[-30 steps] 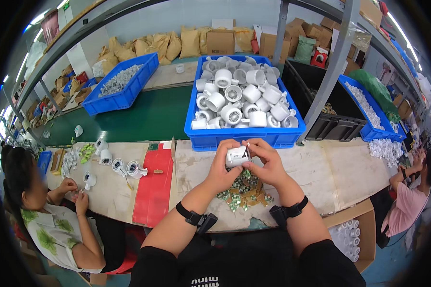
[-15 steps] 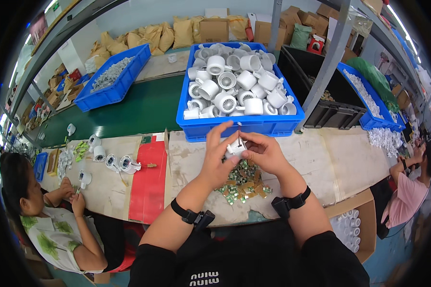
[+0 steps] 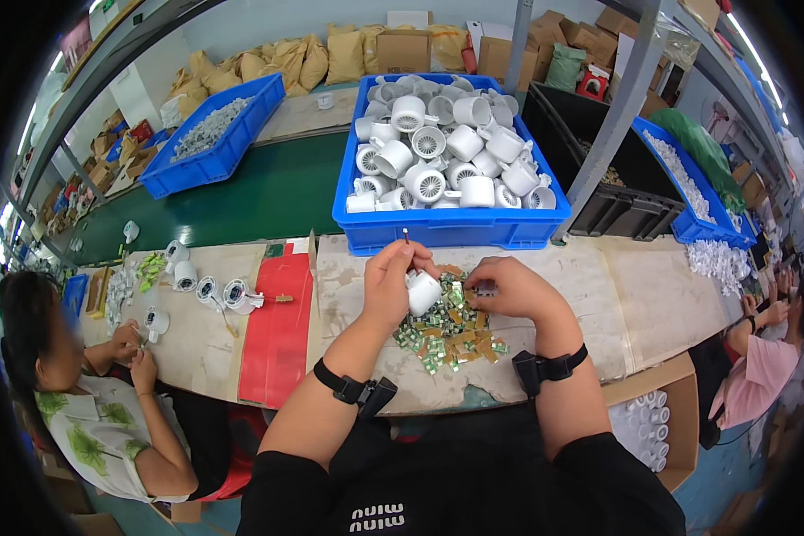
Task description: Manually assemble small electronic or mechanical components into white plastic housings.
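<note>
My left hand (image 3: pixel 390 284) is closed round a white cup-shaped plastic housing (image 3: pixel 422 293), tilted with its smooth side toward me. A thin dark wire with a small white connector (image 3: pixel 406 234) sticks up above those fingers. Under both hands lies a loose pile of small green and brown circuit boards (image 3: pixel 451 344). At the pile's right edge my right hand (image 3: pixel 509 288) has its fingers bent together on a small dark piece, seemingly a circuit board (image 3: pixel 484 288), partly covered by the fingertips.
A blue crate (image 3: pixel 456 234) heaped with white housings stands just beyond my hands, with a black crate (image 3: pixel 630 210) to its right. On the left, a co-worker (image 3: pixel 107 420) handles small parts beside several housings (image 3: pixel 238 296) and a red sheet (image 3: pixel 275 344). A carton (image 3: pixel 679 429) sits lower right.
My hands have moved apart. The left keeps the housing, now lower and turned; the right has let go of it and moved down to the circuit board pile.
</note>
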Demonstrator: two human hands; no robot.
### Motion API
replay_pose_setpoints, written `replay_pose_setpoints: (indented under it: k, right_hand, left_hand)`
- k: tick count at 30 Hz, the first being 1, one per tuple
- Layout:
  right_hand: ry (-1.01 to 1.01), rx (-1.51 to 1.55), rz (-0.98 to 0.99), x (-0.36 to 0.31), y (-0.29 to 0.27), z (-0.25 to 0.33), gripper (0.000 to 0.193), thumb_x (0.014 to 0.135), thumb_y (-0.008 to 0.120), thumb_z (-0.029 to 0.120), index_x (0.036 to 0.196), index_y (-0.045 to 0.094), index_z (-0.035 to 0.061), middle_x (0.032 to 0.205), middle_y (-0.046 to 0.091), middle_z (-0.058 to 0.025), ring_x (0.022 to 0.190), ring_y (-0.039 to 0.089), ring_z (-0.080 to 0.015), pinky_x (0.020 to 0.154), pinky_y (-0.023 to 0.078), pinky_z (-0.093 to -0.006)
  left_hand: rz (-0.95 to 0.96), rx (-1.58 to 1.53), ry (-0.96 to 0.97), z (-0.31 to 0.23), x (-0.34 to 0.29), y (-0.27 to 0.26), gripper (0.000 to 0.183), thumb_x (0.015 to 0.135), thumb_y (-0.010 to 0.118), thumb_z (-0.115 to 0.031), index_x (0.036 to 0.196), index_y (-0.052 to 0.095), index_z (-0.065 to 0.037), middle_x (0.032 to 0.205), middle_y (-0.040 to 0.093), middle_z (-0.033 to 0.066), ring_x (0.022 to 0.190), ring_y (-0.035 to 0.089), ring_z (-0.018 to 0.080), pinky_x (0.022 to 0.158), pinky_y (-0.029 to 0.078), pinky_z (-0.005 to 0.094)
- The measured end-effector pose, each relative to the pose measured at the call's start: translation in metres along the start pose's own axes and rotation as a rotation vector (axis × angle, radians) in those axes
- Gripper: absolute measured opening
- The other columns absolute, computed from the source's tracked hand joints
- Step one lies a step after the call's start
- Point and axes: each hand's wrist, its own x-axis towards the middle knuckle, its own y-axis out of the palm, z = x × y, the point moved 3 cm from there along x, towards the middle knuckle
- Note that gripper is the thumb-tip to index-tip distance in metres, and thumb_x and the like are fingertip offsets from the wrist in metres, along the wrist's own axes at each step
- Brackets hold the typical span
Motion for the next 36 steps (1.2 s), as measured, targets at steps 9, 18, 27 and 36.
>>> replay_pose_setpoints:
  k: [9, 18, 27, 36]
  right_hand:
    - [0.007, -0.182, -0.087, 0.005, 0.012, 0.001, 0.016, 0.085, 0.075, 0.016, 0.096, 0.077, 0.0046, 0.090, 0.072, -0.0151, 0.085, 0.070, -0.0376, 0.075, 0.056, -0.0468]
    - [0.141, 0.647, -0.466, 0.004, 0.008, 0.016, 0.012, 0.103, 0.069, 0.012, 0.102, 0.068, 0.0010, 0.080, 0.072, -0.0060, 0.065, 0.067, -0.0148, 0.059, 0.052, -0.0283]
    - [0.120, 0.899, -0.395, 0.007, 0.019, 0.026, 0.013, 0.102, 0.072, 0.011, 0.097, 0.069, -0.0008, 0.081, 0.074, -0.0072, 0.063, 0.067, -0.0101, 0.056, 0.054, -0.0237]
    - [0.139, 0.938, -0.429, 0.006, 0.021, 0.030, 0.017, 0.101, 0.075, 0.012, 0.091, 0.067, 0.0005, 0.075, 0.073, -0.0064, 0.057, 0.066, -0.0099, 0.053, 0.052, -0.0234]
  left_hand:
    - [-0.080, -0.044, -0.005, -0.002, -0.001, 0.016, 0.023, 0.112, 0.054, -0.016, 0.126, 0.058, 0.002, 0.105, 0.076, 0.0160, 0.081, 0.071, 0.0144, 0.077, 0.057, 0.0295]
    - [0.000, 0.301, -0.032, -0.008, -0.012, 0.022, 0.011, 0.105, 0.063, -0.008, 0.110, 0.066, 0.002, 0.080, 0.074, 0.0088, 0.066, 0.064, 0.0101, 0.062, 0.050, 0.0255]
    - [-0.057, 0.556, 0.200, -0.014, -0.015, 0.030, 0.005, 0.094, 0.072, -0.005, 0.094, 0.073, 0.000, 0.070, 0.074, 0.0063, 0.061, 0.067, 0.0088, 0.061, 0.050, 0.0246]
    - [-0.082, 0.637, 0.260, -0.021, -0.016, 0.030, 0.005, 0.089, 0.075, -0.005, 0.093, 0.076, -0.001, 0.070, 0.074, 0.0099, 0.062, 0.073, 0.0144, 0.061, 0.054, 0.0270]
